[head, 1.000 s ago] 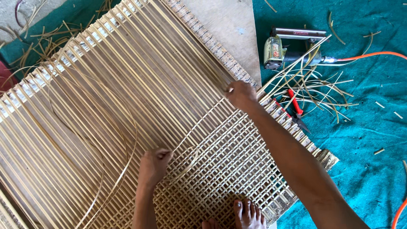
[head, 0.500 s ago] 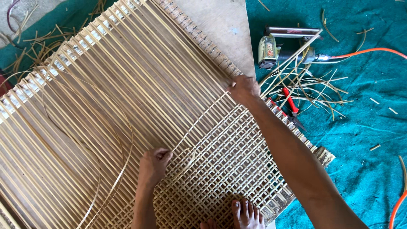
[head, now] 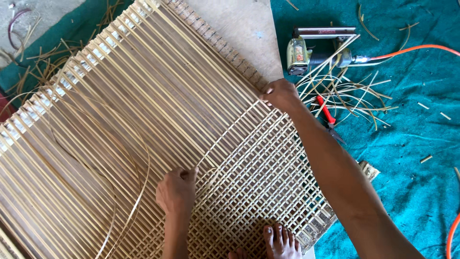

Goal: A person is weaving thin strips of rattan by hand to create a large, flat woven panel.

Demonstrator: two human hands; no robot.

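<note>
A large cane panel of parallel pale strips fills the view; its lower right part is woven into an open grid. My left hand rests on the panel at the weave's edge, fingers pinched on a loose cane strip. That strip runs up and right across the panel to my right hand, which grips its far end at the frame's right edge. A long slack strip loops down to the left of my left hand.
My bare foot rests on the woven corner at the bottom. A staple gun with an orange hose, red-handled pliers and loose cane offcuts lie on the teal cloth at right. More scraps lie top left.
The view has drifted slightly, so the panel and tools sit a little further left in the frame. Both hands stay on the same strip, the right hand still at the frame's edge.
</note>
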